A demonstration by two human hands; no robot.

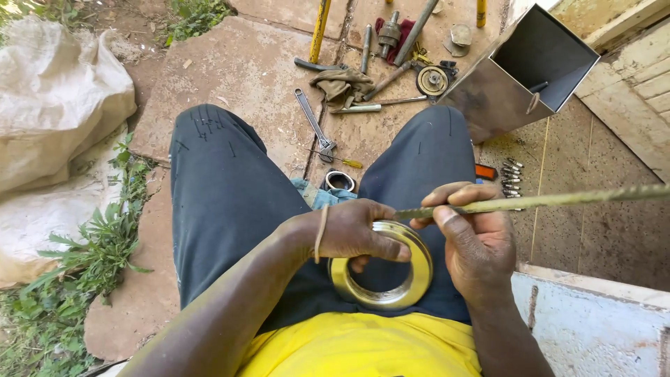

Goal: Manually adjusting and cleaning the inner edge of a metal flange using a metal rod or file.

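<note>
My left hand (352, 230) grips a large shiny brass-coloured metal ring (412, 286) over my lap, thumb across its upper rim. My right hand (474, 234) holds a long thin greenish rod (558, 200) that runs off the right edge, with its near tip resting at the ring's upper rim next to my left thumb. A rubber band circles my left wrist. I sit with knees apart in dark trousers and a yellow shirt.
On the stone paving (237, 77) ahead lie a spanner (315, 126), a small screwdriver (342, 161), a smaller metal ring (340, 181), a rag and several tools. An open steel box (520, 70) stands at upper right, several screwdriver bits (511, 178) beside it. White sacks (56, 112) and weeds at left.
</note>
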